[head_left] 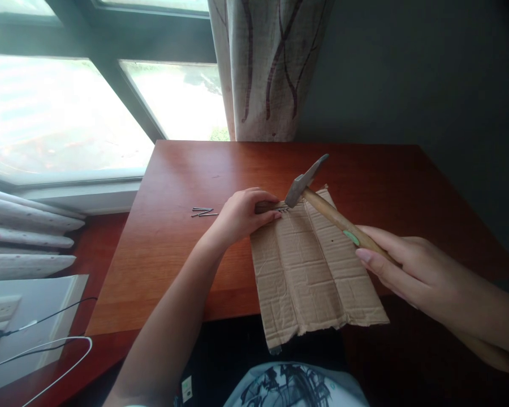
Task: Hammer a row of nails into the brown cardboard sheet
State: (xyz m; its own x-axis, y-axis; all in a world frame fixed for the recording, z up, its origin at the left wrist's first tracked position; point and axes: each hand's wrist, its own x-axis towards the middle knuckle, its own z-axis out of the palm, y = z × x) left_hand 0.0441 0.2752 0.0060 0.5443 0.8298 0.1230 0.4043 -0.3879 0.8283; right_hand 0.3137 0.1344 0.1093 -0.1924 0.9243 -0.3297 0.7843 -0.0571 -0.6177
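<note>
My right hand is wrapped round the wooden handle of a hammer, which has a green label near the grip. The metal hammer head tilts up to the left, its lower end just over the far edge of a cardboard sheet. Between the thumb and fingers of my left hand is a small dark brown wooden piece, close to the hammer head. Small shiny metal bits, perhaps nails, show at its right end, too small to make out. Several loose nails lie left of my left hand.
The cardboard overhangs the front edge of the brown wooden table. Behind the table are a window, a patterned curtain and a dark wall. At lower left, cables run from a wall socket.
</note>
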